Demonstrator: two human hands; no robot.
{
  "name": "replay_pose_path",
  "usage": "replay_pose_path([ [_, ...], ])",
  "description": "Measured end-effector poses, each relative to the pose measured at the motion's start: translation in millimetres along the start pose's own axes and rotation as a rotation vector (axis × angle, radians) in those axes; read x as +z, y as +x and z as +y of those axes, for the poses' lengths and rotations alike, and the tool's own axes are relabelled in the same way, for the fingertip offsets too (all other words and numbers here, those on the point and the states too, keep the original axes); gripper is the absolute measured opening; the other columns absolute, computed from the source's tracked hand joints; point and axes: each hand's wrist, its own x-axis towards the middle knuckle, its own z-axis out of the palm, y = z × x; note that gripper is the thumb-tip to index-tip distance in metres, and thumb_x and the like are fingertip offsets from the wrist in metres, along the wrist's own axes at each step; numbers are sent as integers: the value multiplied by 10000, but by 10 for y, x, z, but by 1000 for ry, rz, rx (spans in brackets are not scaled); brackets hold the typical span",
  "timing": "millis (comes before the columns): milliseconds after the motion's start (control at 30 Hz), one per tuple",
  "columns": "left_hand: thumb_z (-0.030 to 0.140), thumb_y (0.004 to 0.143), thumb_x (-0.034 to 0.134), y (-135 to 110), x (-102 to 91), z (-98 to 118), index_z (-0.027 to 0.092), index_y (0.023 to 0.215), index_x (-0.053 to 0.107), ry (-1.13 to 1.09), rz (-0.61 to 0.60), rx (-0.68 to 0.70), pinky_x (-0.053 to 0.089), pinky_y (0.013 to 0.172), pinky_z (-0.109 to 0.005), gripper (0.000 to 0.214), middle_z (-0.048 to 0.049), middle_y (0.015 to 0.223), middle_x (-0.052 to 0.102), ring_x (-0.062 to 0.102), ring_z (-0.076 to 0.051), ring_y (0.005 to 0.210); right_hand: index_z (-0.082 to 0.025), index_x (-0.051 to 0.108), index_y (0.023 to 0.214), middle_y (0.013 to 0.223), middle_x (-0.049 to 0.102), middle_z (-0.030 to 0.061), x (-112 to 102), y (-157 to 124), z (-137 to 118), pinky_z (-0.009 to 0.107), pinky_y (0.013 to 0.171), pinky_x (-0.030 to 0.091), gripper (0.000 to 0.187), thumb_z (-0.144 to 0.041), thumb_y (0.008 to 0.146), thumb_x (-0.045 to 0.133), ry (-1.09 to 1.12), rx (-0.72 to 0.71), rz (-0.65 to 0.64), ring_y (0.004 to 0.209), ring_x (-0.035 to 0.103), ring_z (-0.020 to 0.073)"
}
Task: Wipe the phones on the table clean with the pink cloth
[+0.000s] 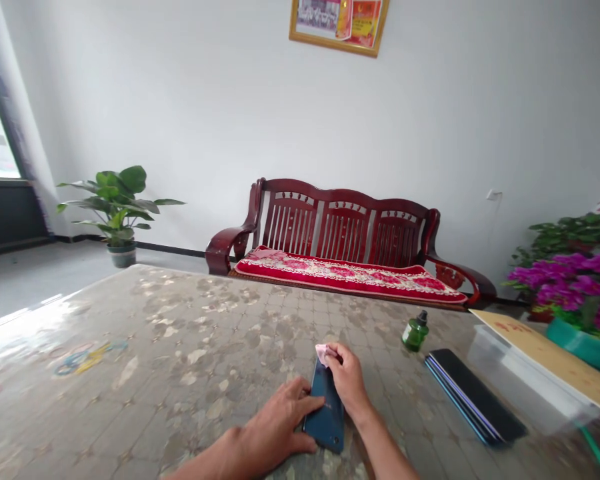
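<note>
A dark blue smartphone (325,410) lies flat on the patterned table cover, its rear camera showing at the end near me. My left hand (283,420) holds it in place from the left, with one finger across its surface and the thumb by its lower edge. At the far end of the phone, my right hand (347,377) pinches a small pinkish-white cloth (323,352) against it. Part of the cloth is hidden under the fingers. Off to the right stands a small green bottle (415,332) with a black cap.
Several stacked phones (473,397) lie right of my hands. Beyond them are a clear plastic box (525,380) with a tan board (550,357) on top and purple flowers (575,283) in a teal pot. A wooden bench (343,223) stands behind the table (180,347).
</note>
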Motion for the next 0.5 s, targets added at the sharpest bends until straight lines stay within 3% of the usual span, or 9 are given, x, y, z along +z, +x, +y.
replay_pose_path([
  [267, 589, 717, 755, 20, 33, -83, 351, 1155, 655, 64, 53, 62, 441, 888, -362, 508, -50, 1174, 533, 537, -271, 1046, -185, 715, 852, 875, 721, 61, 4, 9, 3, 326, 820, 487, 222, -322, 721, 600, -8, -13, -66, 845, 651, 230],
  [500, 654, 692, 732, 51, 27, -117, 352, 1211, 639, 111, 85, 110, 405, 968, -449, 608, -88, 1324, 484, 491, -325, 1144, -183, 717, 847, 860, 726, 61, 18, 22, -3, 325, 807, 494, 249, -361, 717, 602, -24, 1, -80, 826, 657, 232],
])
